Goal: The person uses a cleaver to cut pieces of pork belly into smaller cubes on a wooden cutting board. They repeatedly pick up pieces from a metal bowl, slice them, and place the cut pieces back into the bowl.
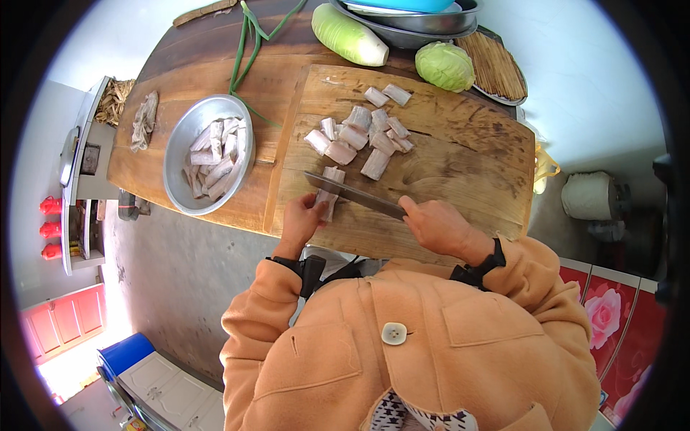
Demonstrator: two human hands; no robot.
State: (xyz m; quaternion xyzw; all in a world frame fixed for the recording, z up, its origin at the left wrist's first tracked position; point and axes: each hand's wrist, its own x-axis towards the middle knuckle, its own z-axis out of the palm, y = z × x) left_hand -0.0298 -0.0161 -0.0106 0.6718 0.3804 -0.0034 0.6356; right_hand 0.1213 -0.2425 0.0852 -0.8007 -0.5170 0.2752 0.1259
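My left hand (pixel 303 220) pinches the near end of a long pale piece of fish (pixel 332 178) that lies on a wooden cutting board (pixel 458 167). In my right hand (pixel 437 225) is the handle of a kitchen knife (pixel 362 197). Its dark blade points left and crosses over the fish; whether it touches or has cut in cannot be told. Several short cut fish pieces (pixel 353 137) lie in a loose cluster beyond the blade. Left of the board, a metal basin (pixel 173 161) holds more pale fish pieces (pixel 218 161).
Behind the board are a large green radish (pixel 349 35), a cabbage (pixel 445 67) and stacked metal basins (pixel 426 24). A tray of thin sticks (pixel 491 65) stands at the far right. Green onions (pixel 240 59) and a crumpled plastic bag (pixel 144 120) lie on the wooden table (pixel 215 70).
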